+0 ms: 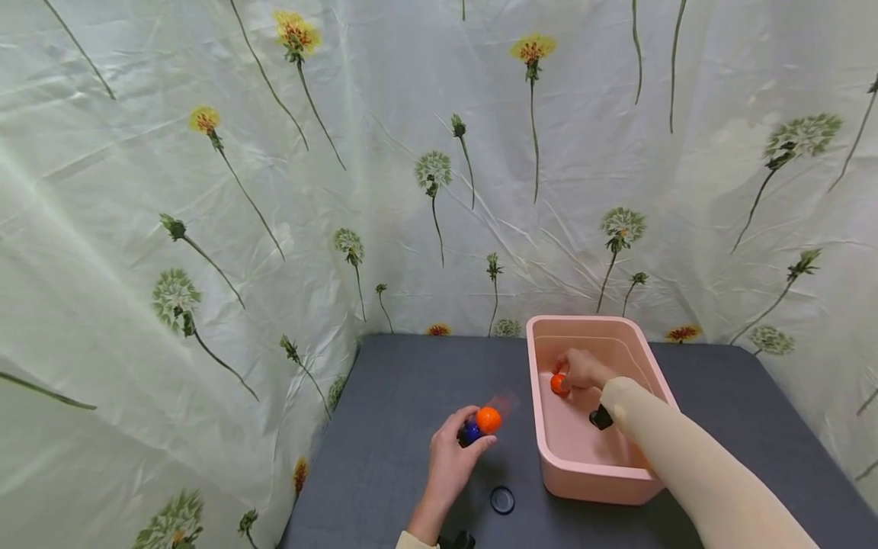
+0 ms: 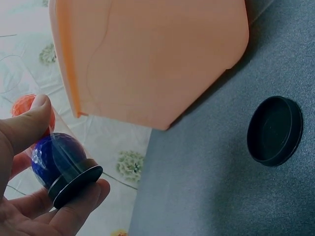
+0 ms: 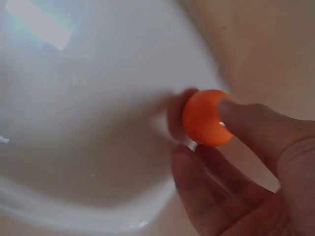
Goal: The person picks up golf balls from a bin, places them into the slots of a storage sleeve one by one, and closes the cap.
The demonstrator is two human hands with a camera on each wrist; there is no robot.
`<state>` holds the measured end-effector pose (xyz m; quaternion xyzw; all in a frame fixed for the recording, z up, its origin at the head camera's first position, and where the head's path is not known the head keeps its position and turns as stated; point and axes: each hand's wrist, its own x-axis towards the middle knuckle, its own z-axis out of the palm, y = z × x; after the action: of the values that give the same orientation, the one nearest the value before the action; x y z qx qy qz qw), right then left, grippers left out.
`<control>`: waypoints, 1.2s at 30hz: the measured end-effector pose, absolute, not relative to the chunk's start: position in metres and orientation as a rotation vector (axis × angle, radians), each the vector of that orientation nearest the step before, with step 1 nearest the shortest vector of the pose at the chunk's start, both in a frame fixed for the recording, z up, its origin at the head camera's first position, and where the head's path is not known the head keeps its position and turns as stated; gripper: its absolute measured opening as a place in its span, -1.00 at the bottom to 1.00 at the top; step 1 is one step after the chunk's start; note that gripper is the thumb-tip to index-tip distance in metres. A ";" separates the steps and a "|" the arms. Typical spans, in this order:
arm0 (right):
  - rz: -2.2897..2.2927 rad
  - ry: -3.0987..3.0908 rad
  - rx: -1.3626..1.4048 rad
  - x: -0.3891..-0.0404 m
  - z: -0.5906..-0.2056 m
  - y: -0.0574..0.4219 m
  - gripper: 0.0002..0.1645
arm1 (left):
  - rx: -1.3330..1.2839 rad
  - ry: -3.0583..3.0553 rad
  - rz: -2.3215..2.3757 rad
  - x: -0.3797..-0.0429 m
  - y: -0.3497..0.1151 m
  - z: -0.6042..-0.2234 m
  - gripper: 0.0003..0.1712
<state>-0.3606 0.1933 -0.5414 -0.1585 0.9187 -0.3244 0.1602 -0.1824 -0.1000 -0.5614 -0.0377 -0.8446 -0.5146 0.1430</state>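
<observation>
My left hand (image 1: pixel 449 456) grips a clear tube (image 2: pixel 74 140) above the table, left of the pink bin (image 1: pixel 597 468). Inside the tube, a blue golf ball (image 2: pixel 58 157) lies against the black end cap (image 2: pixel 78 187), and an orange ball (image 1: pixel 488 420) sits beyond it. My right hand (image 1: pixel 584 369) reaches down into the bin. Thumb and fingers pinch another orange ball (image 3: pixel 204 120) there, low near the bin's left wall. Between the left hand and the bin, a round black cap (image 1: pixel 502 500) lies on the table.
The bin stands on a dark grey table (image 1: pixel 405 381), to the right of its middle. A pale curtain (image 1: pixel 384 191) printed with dandelions hangs behind and along the left side. The right sleeve (image 1: pixel 686 450) crosses over the bin's right rim.
</observation>
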 end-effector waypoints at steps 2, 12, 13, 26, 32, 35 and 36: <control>-0.904 2.583 -0.389 -0.360 -0.543 0.194 -0.69 | -0.118 -2.435 -1.481 -0.182 -0.099 -0.561 -0.48; -0.877 2.551 -0.403 -0.353 -0.542 0.200 -0.71 | -0.118 -2.450 -1.505 -0.180 -0.097 -0.561 -0.46; -0.869 2.561 -0.426 -0.353 -0.541 0.202 -0.70 | -0.114 -2.451 -1.509 -0.180 -0.097 -0.562 -0.46; -0.829 2.639 -0.669 -0.348 -0.508 0.210 -0.66 | -0.127 -2.425 -1.510 -0.176 -0.093 -0.560 -0.46; -0.833 2.653 -0.723 -0.338 -0.491 0.210 -0.63 | -0.130 -2.425 -1.513 -0.175 -0.091 -0.560 -0.46; -0.833 2.665 -0.727 -0.332 -0.482 0.210 -0.61 | -0.133 -2.424 -1.513 -0.174 -0.090 -0.560 -0.46; -0.832 2.672 -0.727 -0.329 -0.478 0.210 -0.60 | -0.136 -2.424 -1.513 -0.173 -0.090 -0.560 -0.46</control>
<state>-0.3293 0.2096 -0.4785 -0.2495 0.9169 -0.2855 0.1245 -0.1734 -0.0902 -0.5603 -0.0469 -0.8390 -0.5236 0.1402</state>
